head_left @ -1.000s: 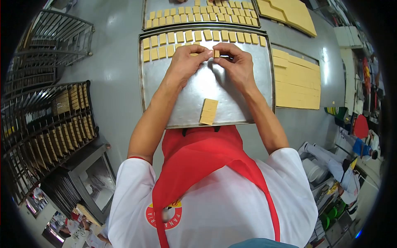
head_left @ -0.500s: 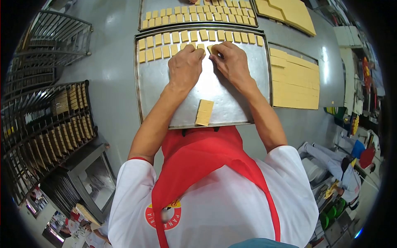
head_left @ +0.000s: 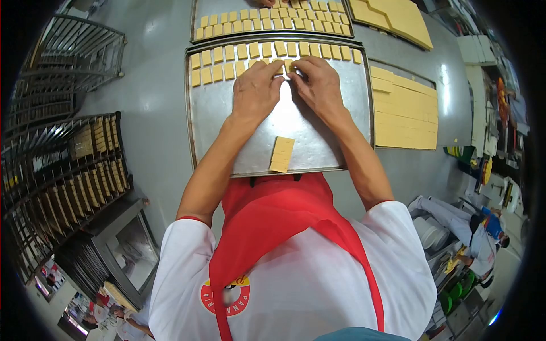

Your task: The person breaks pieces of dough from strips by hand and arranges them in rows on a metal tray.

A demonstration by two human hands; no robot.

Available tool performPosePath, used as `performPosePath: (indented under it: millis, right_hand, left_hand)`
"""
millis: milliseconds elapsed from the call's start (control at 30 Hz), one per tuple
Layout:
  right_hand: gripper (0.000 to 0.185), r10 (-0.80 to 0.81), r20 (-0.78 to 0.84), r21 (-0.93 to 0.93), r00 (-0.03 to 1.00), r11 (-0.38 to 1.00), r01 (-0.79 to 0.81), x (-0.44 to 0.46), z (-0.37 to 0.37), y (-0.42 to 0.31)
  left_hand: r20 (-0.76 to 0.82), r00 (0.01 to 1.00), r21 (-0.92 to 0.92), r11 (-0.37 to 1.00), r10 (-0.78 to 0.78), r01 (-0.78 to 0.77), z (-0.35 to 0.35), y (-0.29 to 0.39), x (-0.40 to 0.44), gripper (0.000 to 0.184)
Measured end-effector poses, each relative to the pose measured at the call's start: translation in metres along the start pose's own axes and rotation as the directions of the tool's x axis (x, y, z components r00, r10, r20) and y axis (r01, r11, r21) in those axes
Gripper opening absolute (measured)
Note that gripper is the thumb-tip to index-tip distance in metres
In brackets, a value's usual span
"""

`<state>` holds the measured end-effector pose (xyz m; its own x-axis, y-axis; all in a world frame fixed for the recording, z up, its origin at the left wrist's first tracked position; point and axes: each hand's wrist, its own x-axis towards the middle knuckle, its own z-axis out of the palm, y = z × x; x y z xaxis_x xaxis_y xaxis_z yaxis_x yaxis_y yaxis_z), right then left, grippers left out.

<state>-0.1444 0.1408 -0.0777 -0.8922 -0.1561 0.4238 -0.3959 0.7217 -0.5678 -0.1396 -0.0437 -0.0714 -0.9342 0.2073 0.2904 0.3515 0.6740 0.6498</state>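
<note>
A metal tray (head_left: 227, 125) lies in front of me, with a full back row of small yellow dough pieces (head_left: 242, 52) and a second row (head_left: 217, 73) in front of it. My left hand (head_left: 254, 91) is at the second row, its thumb and fingers close around a piece (head_left: 277, 67). Just to the right, my right hand (head_left: 319, 85) has its thumb and fingertips at another piece (head_left: 289, 66), which stands in the same row. The fingers partly hide both pieces. A strip of joined dough pieces (head_left: 282, 154) lies near the tray's front edge.
Behind is a second tray (head_left: 197, 23) of dough pieces, with another person's fingers (head_left: 267, 3) at its far edge. Sheets of yellow dough (head_left: 405, 113) lie to the right. Racks (head_left: 68, 182) stand at the left. A co-worker (head_left: 480, 241) is at the far right.
The small piece held between my hands a second ago is now down in the second row. My hands moved slightly apart, and the tray shifted a little left in view.
</note>
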Motion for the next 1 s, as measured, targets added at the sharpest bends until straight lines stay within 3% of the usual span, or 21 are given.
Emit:
performPosePath:
  millis: [67,100,133,167,200,233,267,367,467,500,533,567,633,733,800,867,933,1000]
  right_hand:
    - [0.015,0.03,-0.036,0.04,0.999,0.999,-0.028,-0.003,-0.009,0.002]
    - [0.017,0.288,0.124,0.237,0.95,0.921,-0.31,-0.003,-0.017,0.002]
    - [0.019,0.48,0.323,0.369,0.816,0.73,-0.576,-0.003,-0.023,0.001]
    - [0.019,0.482,0.322,0.37,0.815,0.728,-0.577,-0.001,-0.028,-0.002]
    - [0.029,0.496,0.491,0.568,0.717,0.442,-0.694,0.0,-0.033,-0.004]
    - [0.038,0.433,0.65,0.658,0.625,0.091,-0.748,0.001,-0.036,-0.004]
    - [0.038,0.395,0.701,0.648,0.594,-0.005,-0.761,0.001,-0.038,-0.002]
    - [0.032,0.356,0.692,0.694,0.628,-0.092,-0.714,-0.005,-0.035,0.002]
    - [0.023,0.369,0.626,0.753,0.687,-0.061,-0.655,-0.012,-0.035,0.014]
    - [0.023,0.373,0.624,0.755,0.687,-0.062,-0.653,-0.012,-0.037,0.015]
    - [0.02,0.439,0.558,0.764,0.704,0.058,-0.642,-0.013,-0.038,0.015]
    - [0.017,0.493,0.485,0.756,0.722,0.179,-0.63,-0.012,-0.04,0.014]
    - [0.016,0.481,0.49,0.764,0.727,0.164,-0.623,-0.011,-0.044,0.01]
    - [0.018,0.486,0.465,0.769,0.741,0.192,-0.609,-0.008,-0.047,0.012]
    - [0.02,0.501,0.435,0.765,0.748,0.233,-0.601,-0.007,-0.046,0.018]
    - [0.023,0.452,0.353,0.751,0.819,0.386,-0.536,-0.007,-0.043,0.025]
    - [0.024,0.461,0.312,0.726,0.831,0.448,-0.521,-0.006,-0.042,0.027]
    - [0.025,0.465,0.27,0.696,0.843,0.511,-0.505,-0.006,-0.041,0.028]
  left_hand:
    - [-0.015,0.999,-0.076,0.996,0.035,-0.036,-0.002,0.003,0.003,0.039]
    - [-0.034,0.997,-0.149,0.986,0.066,-0.07,-0.005,0.007,0.005,0.046]
    - [-0.031,0.997,-0.149,0.986,0.066,-0.07,-0.008,0.012,0.006,0.046]
    - [0.056,0.998,-0.238,0.971,-0.017,0.03,-0.01,0.019,0.007,0.048]
    - [0.15,0.985,-0.316,0.939,-0.091,0.135,-0.01,0.026,0.009,0.05]
    - [0.152,0.985,-0.316,0.94,-0.086,0.131,-0.009,0.03,0.011,0.05]
    - [0.179,0.981,-0.367,0.92,-0.076,0.139,-0.006,0.034,0.012,0.051]
    - [0.275,0.958,-0.406,0.892,-0.085,0.196,-0.004,0.041,0.014,0.053]
    - [0.267,0.962,-0.32,0.937,-0.054,0.141,-0.003,0.046,0.014,0.048]
    - [0.047,0.998,-0.222,0.975,0.029,-0.018,0.0,0.045,0.013,0.039]
    - [-0.164,0.977,-0.09,0.984,0.136,-0.152,0.003,0.045,0.012,0.033]
    - [-0.163,0.977,-0.09,0.984,0.137,-0.153,0.003,0.043,0.011,0.033]
    - [0.121,0.988,-0.118,0.987,-0.098,0.112,-0.002,0.044,0.01,0.029]
    - [0.111,0.986,-0.262,0.953,-0.127,0.152,0.001,0.049,0.014,0.027]
    - [0.063,0.994,-0.217,0.971,-0.09,0.101,0.006,0.045,0.019,0.027]
    - [0.018,0.999,-0.169,0.984,-0.049,0.051,0.011,0.044,0.021,0.027]
    - [0.134,0.972,-0.318,0.921,-0.193,0.226,0.012,0.051,0.027,0.027]
    - [0.147,0.965,-0.33,0.909,-0.216,0.254,0.009,0.059,0.029,0.027]
